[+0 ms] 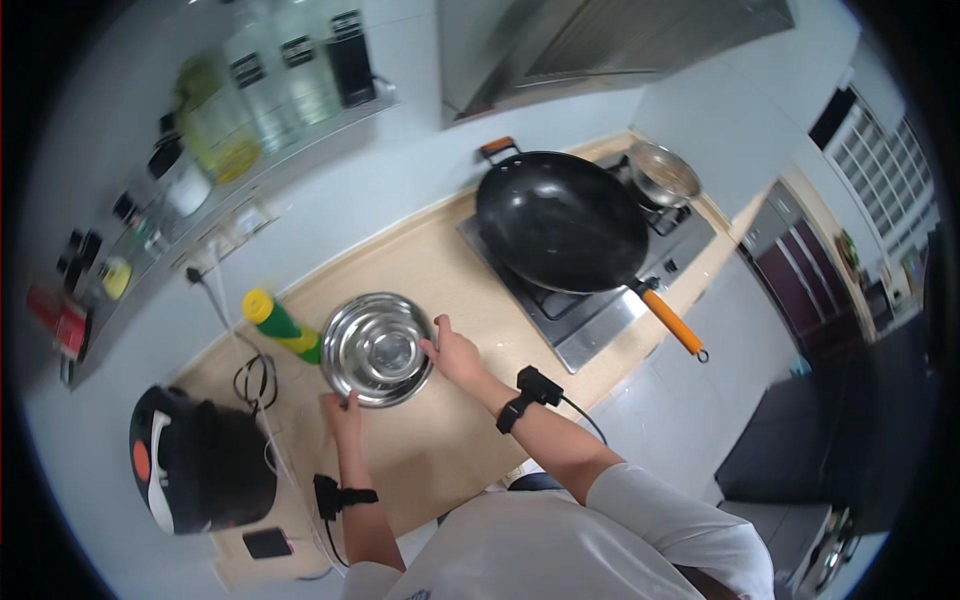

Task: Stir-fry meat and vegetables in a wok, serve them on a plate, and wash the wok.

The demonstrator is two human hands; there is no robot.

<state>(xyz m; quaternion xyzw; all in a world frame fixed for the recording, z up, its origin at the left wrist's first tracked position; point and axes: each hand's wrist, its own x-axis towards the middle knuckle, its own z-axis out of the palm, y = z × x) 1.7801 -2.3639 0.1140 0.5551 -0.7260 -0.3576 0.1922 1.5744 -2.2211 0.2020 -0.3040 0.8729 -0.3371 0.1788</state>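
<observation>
A shiny stainless steel bowl (377, 349), seemingly with a smaller round form inside it, is on the beige countertop (435, 442) before me. My right hand (454, 355) grips its right rim, thumb over the edge. At the lower left rim, my left hand (345, 420) holds it with the thumb on top; its fingers are partly hidden. Just left of the bowl stands a green bottle with a yellow cap (279, 327). Both wrists wear black straps with a small cabled device.
A black wok (562, 221) with an orange handle rests on the gas stove (581, 330), a metal pot (664, 176) behind it. To the left are a black rice cooker (202, 461), loose cables (256, 379) and a phone (267, 544). A shelf (300, 142) holds several bottles and jars.
</observation>
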